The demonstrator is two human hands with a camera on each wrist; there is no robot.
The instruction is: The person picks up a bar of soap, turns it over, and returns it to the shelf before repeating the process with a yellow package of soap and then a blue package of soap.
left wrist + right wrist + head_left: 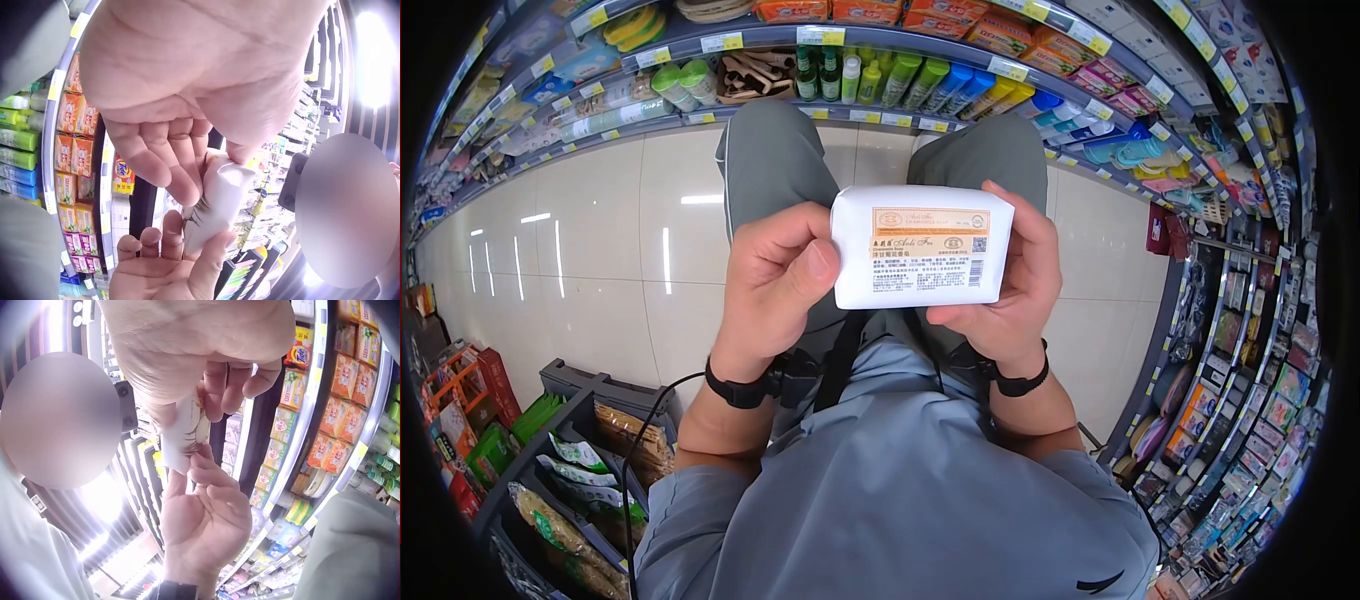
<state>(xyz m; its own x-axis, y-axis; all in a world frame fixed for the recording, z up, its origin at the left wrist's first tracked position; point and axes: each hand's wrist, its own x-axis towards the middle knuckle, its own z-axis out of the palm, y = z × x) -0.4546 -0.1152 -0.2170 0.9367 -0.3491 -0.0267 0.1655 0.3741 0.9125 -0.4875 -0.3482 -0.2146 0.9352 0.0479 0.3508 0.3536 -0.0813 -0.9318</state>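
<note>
A white-wrapped bar of soap (920, 250) is held up in front of the body in the head view, its printed label with a barcode facing the head camera. My left hand (785, 280) pinches its left end, thumb on the label side. At the other end, my right hand (1010, 275) grips it with the thumb along the lower edge and fingers behind. The left wrist view shows the soap (219, 194) end-on between both hands. From the right wrist, a drawing shows on the soap's side (187, 428), partly covered by fingers.
Shelves of bottles (920, 85) and orange soap packs (945, 18) run along the front, beyond the knees. More stocked shelving (1250, 370) curves along the right. A dark rack (590, 390) with bagged goods stands at lower left. Pale floor tiles (600, 250) lie below.
</note>
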